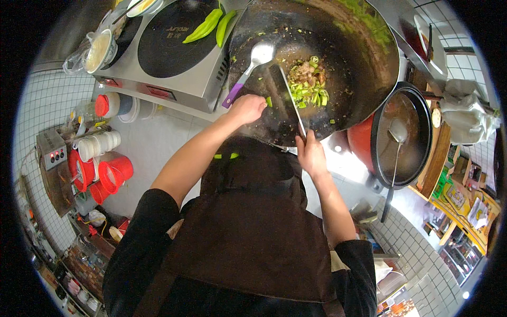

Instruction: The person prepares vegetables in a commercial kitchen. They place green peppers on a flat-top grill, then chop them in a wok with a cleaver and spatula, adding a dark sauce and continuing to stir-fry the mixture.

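Observation:
My right hand (311,154) grips the handle of a cleaver (286,93), whose broad blade extends over a large dark wok (352,51). To its left, my left hand (248,109) has its fingertips together at a small piece of green pepper (269,102) near the blade. Chopped green pepper (313,95) lies in the wok with brownish minced food (303,73). A metal spoon with a purple handle (261,54) rests inside the wok on the left, its handle beside my left hand. Two bits of green pepper (233,155) lie on my dark apron (253,233).
Two whole green peppers (206,25) lie on the round cooktop (170,47) at left, near a bowl (103,51). A red pot (360,136) of brown liquid with a ladle (397,128) stands at right. Red buckets (115,172) stand at lower left.

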`<state>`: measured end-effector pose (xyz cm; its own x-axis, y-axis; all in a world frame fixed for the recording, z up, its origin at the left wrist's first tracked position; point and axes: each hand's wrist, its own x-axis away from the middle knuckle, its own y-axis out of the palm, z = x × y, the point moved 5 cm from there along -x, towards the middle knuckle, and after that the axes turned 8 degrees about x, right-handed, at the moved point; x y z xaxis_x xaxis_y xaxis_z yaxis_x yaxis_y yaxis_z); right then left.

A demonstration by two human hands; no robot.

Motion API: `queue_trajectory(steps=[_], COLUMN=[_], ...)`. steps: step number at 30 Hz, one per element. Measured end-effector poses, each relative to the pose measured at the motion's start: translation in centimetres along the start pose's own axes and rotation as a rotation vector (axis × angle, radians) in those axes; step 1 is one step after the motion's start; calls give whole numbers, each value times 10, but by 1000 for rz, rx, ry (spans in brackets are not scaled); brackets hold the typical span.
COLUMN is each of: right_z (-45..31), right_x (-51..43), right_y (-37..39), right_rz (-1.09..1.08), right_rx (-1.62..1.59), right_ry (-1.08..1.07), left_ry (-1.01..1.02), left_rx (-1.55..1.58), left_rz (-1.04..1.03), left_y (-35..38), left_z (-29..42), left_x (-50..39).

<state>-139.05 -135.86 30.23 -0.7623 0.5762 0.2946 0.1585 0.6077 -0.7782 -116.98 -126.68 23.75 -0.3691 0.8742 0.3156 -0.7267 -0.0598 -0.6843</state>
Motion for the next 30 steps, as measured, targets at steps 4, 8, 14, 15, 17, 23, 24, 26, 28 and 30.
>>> queue_trajectory(steps=[4, 8, 14, 15, 17, 23, 24, 26, 28, 30], right_z=[-13, -19, -17, -17, -16, -12, -11, -10, -10, -10], right_x=[19, 22, 25, 27, 32, 57, 60, 63, 64, 62], right_y=[-3, 0, -1, -2, -5, -11, -11, -10, -8, -10], right_rz=[-51, -68, -65, -87, -117, -189, -175, -150, -157, -99], right_rx=[36, 62, 53, 61, 67, 154, 163, 176, 177, 124], right_ry=[18, 26, 10, 12, 25, 72, 78, 70, 59, 51], left_ry=[-26, -34, -16, -15, -7, -50, -53, -52, -31, 16], left_rx=[-3, -26, -43, -49, -61, -96, -109, -95, -63, -13], left_rz=[-10, -4, -11, -17, -25, -75, -90, -93, -78, -35], left_y=[4, 2, 0, 1, 1, 4, 5, 7, 7, 5], left_z=[2, 6, 8, 8, 8, 6, 5, 4, 4, 6], left_x=[-3, -3, -4, -4, -4, -5, -5, -5, -5, -6])
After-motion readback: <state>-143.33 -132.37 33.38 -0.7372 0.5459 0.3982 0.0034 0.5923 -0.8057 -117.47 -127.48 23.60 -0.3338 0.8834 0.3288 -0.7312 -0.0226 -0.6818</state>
